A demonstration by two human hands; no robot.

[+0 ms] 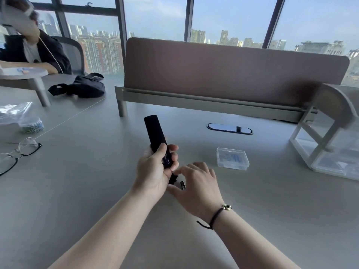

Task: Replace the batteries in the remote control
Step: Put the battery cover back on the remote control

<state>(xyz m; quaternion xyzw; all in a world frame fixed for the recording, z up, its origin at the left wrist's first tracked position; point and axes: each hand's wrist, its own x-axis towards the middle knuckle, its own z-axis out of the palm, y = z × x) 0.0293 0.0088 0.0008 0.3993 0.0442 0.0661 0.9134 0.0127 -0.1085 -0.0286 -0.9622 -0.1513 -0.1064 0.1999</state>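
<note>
A slim black remote control (pixel 155 133) points away from me above the grey table (pixel 252 210). My left hand (pixel 153 171) grips its near end, thumb across the back, where a purple patch shows in the open compartment. My right hand (pixel 198 187) hovers just right of it, fingers curled down. A small dark battery (pixel 183 185) sits between its thumb and fingers; whether it is pinched or lying on the table I cannot tell. A dark piece (pixel 172 178), perhaps the cover, hangs under the left hand.
A small clear plastic box (pixel 232 158) lies to the right, a larger clear organiser (pixel 328 152) further right. Glasses (pixel 17 152), a bead jar (pixel 32 124) and plastic bags lie at left. A brown divider panel (pixel 233 70) stands behind. A person sits at far left beside a black bag (pixel 83 86).
</note>
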